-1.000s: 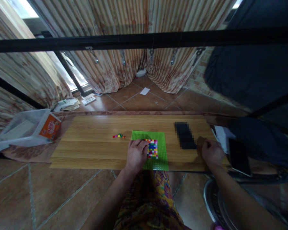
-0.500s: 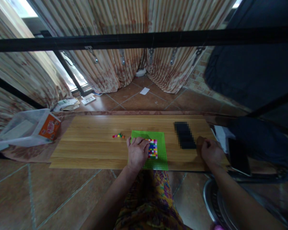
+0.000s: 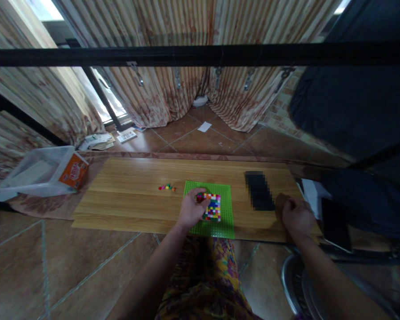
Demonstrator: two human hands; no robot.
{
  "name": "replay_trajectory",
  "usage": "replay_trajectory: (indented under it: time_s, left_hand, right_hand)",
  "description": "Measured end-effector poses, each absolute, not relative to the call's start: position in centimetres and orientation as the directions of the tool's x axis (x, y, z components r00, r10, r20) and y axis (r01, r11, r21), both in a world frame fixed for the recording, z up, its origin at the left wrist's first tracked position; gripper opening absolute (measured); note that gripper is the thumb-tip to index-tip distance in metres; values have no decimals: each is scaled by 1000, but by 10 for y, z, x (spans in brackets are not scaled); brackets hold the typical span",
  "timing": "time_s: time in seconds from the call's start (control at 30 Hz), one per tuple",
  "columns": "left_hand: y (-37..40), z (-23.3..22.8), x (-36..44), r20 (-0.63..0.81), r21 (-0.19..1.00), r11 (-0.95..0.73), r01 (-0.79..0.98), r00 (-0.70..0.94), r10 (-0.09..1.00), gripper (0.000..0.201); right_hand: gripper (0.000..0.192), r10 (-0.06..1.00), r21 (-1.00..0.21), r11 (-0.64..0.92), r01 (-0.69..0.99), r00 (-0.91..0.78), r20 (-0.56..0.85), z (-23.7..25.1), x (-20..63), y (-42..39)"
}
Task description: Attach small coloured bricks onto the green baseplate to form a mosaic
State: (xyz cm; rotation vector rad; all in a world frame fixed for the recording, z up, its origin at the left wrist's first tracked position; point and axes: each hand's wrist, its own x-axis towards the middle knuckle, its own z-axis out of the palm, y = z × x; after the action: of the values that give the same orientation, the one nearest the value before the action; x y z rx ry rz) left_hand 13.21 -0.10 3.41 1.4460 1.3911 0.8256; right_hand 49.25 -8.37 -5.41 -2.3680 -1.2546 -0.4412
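Observation:
My left hand (image 3: 194, 210) is over the left part of a square of small multicoloured bricks (image 3: 214, 208), on a green studded baseplate (image 3: 226, 226). Its thumb and index finger are apart, with bricks showing between them at the square's upper left corner. I cannot make out any brick held in it; the other fingers are partly hidden. Several loose coloured bricks (image 3: 167, 187) lie in a short row on the wooden board, left of the baseplate. My right hand (image 3: 297, 217) rests closed in a fist at the board's right end, with nothing visible in it.
A blurred-out black flat object (image 3: 260, 191) lies between the baseplate and my right hand. Left of the wooden board (image 3: 126, 209) stands a clear plastic box (image 3: 48, 173) with an orange label. A dark tablet-like object (image 3: 335, 224) is at the right. A black bar (image 3: 200, 56) crosses ahead.
My left hand's fingers have spread from a more bunched pose, uncovering more of the brick square's left side. The right fist stays in place. The view has shifted slightly.

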Motion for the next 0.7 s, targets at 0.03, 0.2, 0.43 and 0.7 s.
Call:
replay_trajectory:
  time_s: [0.03,0.2,0.43,0.7]
  left_hand:
    - [-1,33,133,-225,942,176,286,148,963,28]
    - [2,29,137,-322,945,307,111,174,931,21]
    - [-2,21,139,-266,964,256,74,172,949,21]
    - [14,13,92,30,914,-11,405,-41,999,23]
  right_hand:
    - [35,704,-221,-502,836,544,457,-54,493,-84]
    - [34,712,-209,-490,846,527,464,-55,494,-84]
    - [36,715,-204,-483,852,518,470,-56,494,-84]
    - [39,702,-205,-512,834,544,460,-57,494,-84]
